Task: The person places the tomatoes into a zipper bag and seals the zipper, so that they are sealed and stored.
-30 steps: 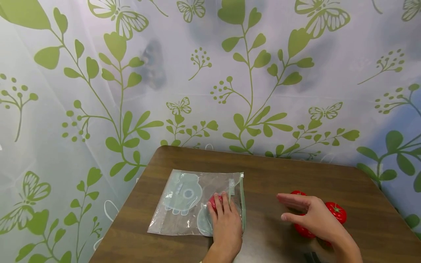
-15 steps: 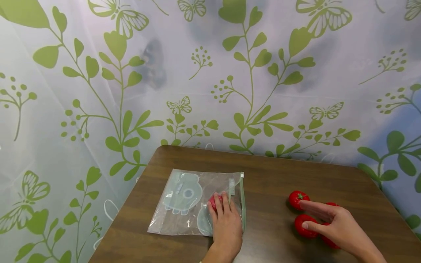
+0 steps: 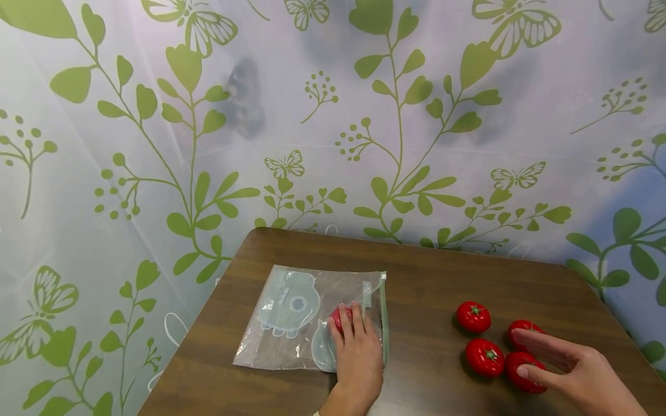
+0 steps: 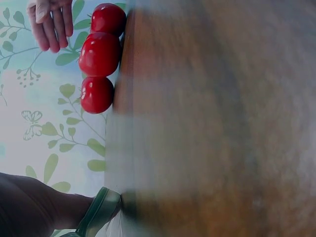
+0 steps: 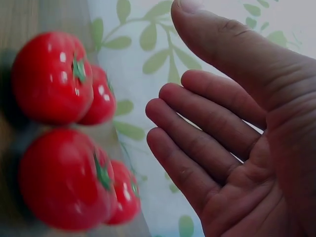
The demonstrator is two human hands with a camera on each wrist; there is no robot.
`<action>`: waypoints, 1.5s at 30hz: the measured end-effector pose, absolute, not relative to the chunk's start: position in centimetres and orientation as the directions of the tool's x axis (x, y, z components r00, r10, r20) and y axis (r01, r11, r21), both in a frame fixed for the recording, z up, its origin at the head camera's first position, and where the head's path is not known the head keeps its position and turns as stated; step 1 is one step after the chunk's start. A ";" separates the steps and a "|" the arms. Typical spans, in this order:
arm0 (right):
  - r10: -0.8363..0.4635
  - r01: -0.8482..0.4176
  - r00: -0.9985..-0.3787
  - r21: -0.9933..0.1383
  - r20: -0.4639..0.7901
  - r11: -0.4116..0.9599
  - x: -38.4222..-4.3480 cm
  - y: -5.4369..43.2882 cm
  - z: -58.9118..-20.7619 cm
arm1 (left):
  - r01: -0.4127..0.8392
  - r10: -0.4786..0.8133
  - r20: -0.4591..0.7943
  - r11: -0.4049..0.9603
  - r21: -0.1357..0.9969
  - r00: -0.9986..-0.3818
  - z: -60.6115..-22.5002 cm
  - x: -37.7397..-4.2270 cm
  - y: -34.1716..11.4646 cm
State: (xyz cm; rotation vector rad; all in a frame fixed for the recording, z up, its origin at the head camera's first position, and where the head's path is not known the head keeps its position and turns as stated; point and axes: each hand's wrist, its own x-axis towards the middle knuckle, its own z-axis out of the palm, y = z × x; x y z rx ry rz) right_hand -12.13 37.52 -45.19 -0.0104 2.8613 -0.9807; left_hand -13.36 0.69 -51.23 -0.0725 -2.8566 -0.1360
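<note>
On the left of the table, in the head view, lies a clear zip bag (image 3: 291, 352) with pale cartoon prints and a green zip edge on its right side. My left hand (image 3: 359, 358) is at that zip side, its fingers over a red tomato (image 3: 338, 318) that shows pinkish at the bag. Whether the hand is under the upper film is unclear. Several glossy red tomatoes (image 3: 485, 357) with green stems stand grouped on the right. Beside and above the nearest ones hovers my right hand (image 3: 577, 370), thumb apart from its straight fingers, holding nothing; the right wrist view shows its palm (image 5: 247, 202).
The brown wooden table (image 3: 416, 289) has rounded far corners. A pale curtain (image 3: 322, 190) with green leaves and butterflies hangs right behind it. White cord loops (image 3: 174, 329) show at the table's left edge.
My right hand has moved right and toward me, from over the far tomatoes to beside the near right ones, uncovering the group. The left hand and bag stay put.
</note>
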 end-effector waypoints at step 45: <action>0.177 0.395 -0.907 -0.631 -0.381 0.667 -11.1 43.1 -52.4 | 0.065 0.038 0.224 0.992 0.112 -0.974 -51.0 -13.4 0.6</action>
